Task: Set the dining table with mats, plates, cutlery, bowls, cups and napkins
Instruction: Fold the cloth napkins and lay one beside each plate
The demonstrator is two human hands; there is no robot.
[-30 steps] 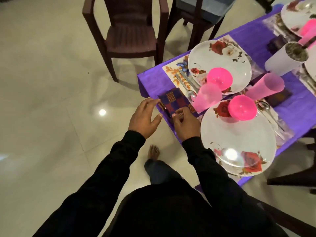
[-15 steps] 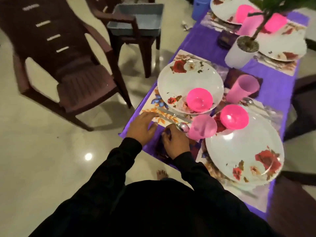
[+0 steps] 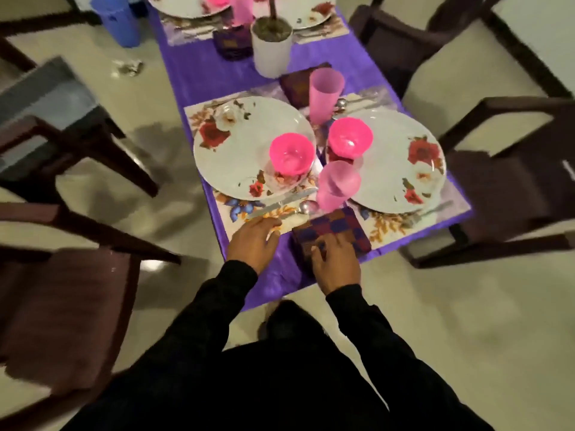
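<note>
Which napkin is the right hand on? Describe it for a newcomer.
Find the purple table, then its near end. There the right hand rests on a folded napkin, just below the nearest pink cup. It alone is being touched; other napkins lie farther up.

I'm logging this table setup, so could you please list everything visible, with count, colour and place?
Plates: four, white floral; two near, two far.
Bowls: two near, bright pink, on plates.
Cups: two near, pale pink, between plates.
Checked napkin: one, purple, near edge.
Knife and spoon: silver, on left mat.
Plant pot: white, centre.
Chairs: dark brown, around.
Left hand: beside cutlery.
Right hand: on napkin.
</note>
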